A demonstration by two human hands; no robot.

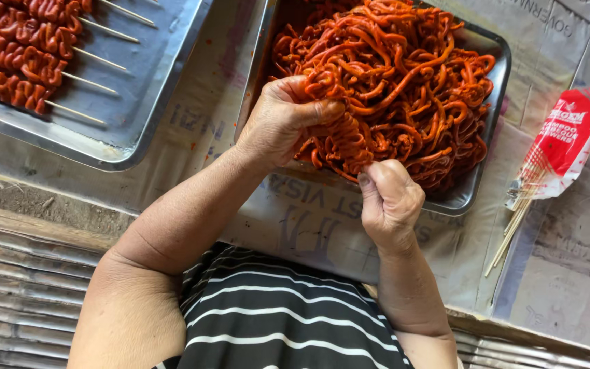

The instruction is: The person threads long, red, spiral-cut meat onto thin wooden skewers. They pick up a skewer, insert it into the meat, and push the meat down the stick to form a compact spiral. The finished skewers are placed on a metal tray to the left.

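Paper-covered table (322,219) carries a steel tray (472,198) of red marinated strips (411,89). Left hand (278,123) is closed on a folded strip bunch (343,140) above the tray's near edge; right hand (390,201) pinches its lower end.

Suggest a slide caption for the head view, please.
Left hand and right hand thread red marinated strips over a metal tray.

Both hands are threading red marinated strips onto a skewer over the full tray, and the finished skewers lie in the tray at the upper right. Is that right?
Not quite. The head view shows the finished skewers in the tray at the upper left, not the upper right. The rest holds: the left hand and right hand work red marinated strips over the full tray.
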